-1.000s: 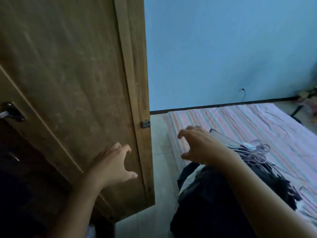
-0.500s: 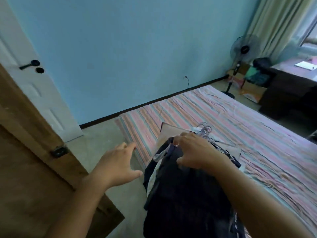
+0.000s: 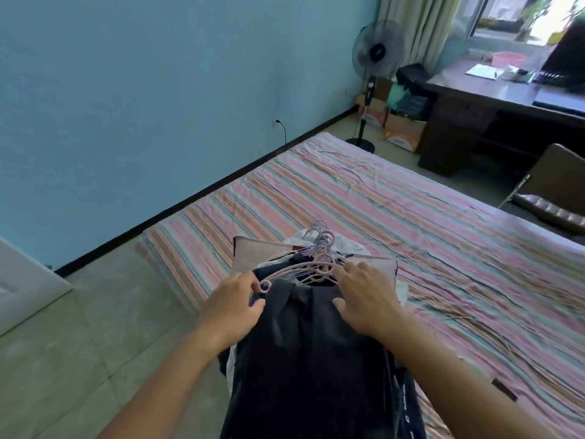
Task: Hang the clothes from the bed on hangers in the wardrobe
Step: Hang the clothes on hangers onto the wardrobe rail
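A second ago the brown wooden wardrobe door filled the left of the view; now it is gone from sight, and the pile of dark clothes (image 3: 304,359) at the near edge of the striped pink-and-teal bed (image 3: 427,236) is faced squarely. The left hand (image 3: 235,304), which was then held off the door with its fingers spread, has been brought to the left side of the pile, where the looped end of a pale pink plastic hanger (image 3: 294,270) appears to be touched by its fingertips; whether it is pinched cannot be told. The right hand (image 3: 364,296) has been lowered flat onto the dark top garment, fingers straight and a little apart, nothing clasped. The bunch of pink hangers lies on top of the clothes, hooks pointing away towards the blue wall (image 3: 158,106). It is judged that the collecting step has just begun: one hanger and one garment remain to be separated from the pile before anything can be carried to the wardrobe.
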Demonstrator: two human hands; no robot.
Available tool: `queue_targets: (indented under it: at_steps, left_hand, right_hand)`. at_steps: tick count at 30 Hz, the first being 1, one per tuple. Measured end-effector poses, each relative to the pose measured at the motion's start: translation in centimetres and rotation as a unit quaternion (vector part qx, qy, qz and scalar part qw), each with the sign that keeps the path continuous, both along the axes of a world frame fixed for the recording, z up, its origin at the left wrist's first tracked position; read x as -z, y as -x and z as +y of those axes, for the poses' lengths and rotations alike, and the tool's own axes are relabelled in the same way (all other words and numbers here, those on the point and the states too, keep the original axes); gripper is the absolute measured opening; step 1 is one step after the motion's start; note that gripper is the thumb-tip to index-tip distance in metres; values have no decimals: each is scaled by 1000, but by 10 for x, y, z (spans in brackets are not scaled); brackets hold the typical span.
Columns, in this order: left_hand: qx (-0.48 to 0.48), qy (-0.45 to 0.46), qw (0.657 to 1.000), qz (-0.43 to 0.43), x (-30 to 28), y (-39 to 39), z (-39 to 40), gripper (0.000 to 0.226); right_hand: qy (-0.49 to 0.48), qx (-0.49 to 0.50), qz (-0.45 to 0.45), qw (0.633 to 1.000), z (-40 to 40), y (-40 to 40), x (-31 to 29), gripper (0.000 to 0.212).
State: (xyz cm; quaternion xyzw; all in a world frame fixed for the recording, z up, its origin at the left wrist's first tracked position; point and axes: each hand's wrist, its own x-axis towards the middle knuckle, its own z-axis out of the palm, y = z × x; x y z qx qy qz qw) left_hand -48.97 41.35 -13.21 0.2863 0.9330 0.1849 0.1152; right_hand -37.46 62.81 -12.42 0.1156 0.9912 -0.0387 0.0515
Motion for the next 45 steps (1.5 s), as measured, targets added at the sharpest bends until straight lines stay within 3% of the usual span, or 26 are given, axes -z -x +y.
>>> queue_targets:
  at_steps: [3,9,18,22,28,32,38,45]
  left_hand:
    - [5,-11,1000,-17,34,24,34,13]
    - [12,34,998,-55,107,71,88,42]
    - [16,205,972,-117,203,133,129,86]
    - [-9,181,967,-177,230,145,137,81]
    - [-19,182,965,-189,256,152,141,71]
    - [-35,169,976,-135,250,151,141,48]
    - [-101,47,987,-114,226,139,125,14]
    - [-106,-45,984,-133,167,123,99,13]
  right_hand:
    - [-20,9,-30,999,37,10,29,34]
    - [37,59,-59,996,98,37,89,35]
    - [104,103,-105,984,160,86,192,49]
    - [111,120,-94,982,167,93,228,57]
    - [137,137,-93,977,172,100,251,30]
    - [169,184,-44,967,178,103,256,18]
    - [289,278,20,916,179,100,239,8]
    - [326,240,78,911,172,76,178,9]
